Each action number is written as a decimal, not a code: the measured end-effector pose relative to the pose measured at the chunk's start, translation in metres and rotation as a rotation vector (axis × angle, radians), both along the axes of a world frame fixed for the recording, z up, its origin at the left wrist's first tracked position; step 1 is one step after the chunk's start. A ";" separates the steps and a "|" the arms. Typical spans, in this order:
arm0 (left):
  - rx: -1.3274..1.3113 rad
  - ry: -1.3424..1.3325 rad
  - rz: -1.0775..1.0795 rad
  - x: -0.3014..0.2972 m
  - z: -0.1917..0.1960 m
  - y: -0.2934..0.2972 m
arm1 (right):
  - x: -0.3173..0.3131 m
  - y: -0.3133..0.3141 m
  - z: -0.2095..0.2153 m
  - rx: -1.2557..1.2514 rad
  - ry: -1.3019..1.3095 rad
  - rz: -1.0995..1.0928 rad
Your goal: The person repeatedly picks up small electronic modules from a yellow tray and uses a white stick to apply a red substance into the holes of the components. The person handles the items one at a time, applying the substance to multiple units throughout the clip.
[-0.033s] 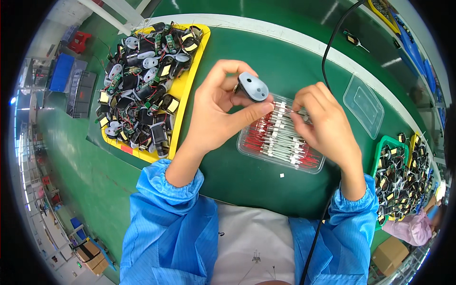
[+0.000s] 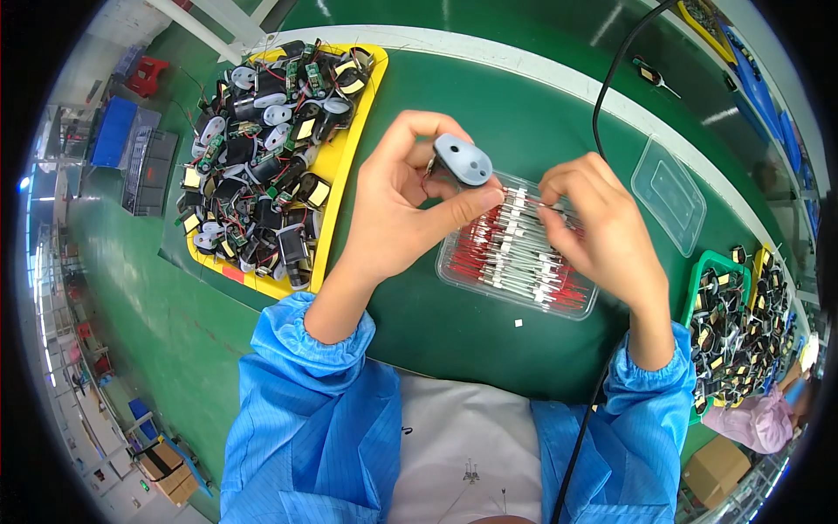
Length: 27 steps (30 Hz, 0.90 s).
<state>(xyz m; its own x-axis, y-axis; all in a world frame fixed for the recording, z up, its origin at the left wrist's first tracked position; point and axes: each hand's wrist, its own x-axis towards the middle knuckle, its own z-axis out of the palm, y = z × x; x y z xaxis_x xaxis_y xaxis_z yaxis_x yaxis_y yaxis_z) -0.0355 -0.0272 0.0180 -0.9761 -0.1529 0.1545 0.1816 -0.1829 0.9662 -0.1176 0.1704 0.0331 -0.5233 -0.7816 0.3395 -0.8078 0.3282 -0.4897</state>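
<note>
From where I stand, the left hand has its thumb and fingers closed around a small part with a smooth, grey, rounded-oblong plastic cap, lifted above the near-side-tilted view of a clear, shallow plastic box, at its far left corner. The right hand is near but apart from it, over the box's far right side, fingertips bunched; whether they pinch one of the thin red-and-white wire leads, I can't tell.

The capped part looks light and stiff, its cap perhaps a little slippery. I'd grip it by the firm sides, sparing the fine wire beneath, which looks easily snagged. The leads seem light, bendy and prone to tangling; their white ends look the surer hold.
</note>
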 end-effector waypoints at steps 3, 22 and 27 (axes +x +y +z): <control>-0.044 0.032 -0.001 0.000 -0.002 -0.002 | 0.000 0.010 0.014 -0.065 -0.186 -0.007; 0.036 0.122 -0.119 0.000 -0.009 0.007 | 0.019 0.019 0.028 -0.743 -0.960 -0.054; -0.021 0.217 -0.164 0.000 -0.013 0.011 | 0.015 0.019 0.020 -0.721 -0.691 -0.016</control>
<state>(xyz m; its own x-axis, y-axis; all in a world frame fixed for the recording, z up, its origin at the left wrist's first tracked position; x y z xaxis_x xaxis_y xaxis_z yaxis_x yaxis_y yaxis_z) -0.0358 -0.0167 0.0054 -0.9312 0.0095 0.3643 0.3546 -0.2074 0.9118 -0.1024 0.1889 0.0528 -0.7936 -0.4997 0.3470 -0.2682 -0.2246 -0.9368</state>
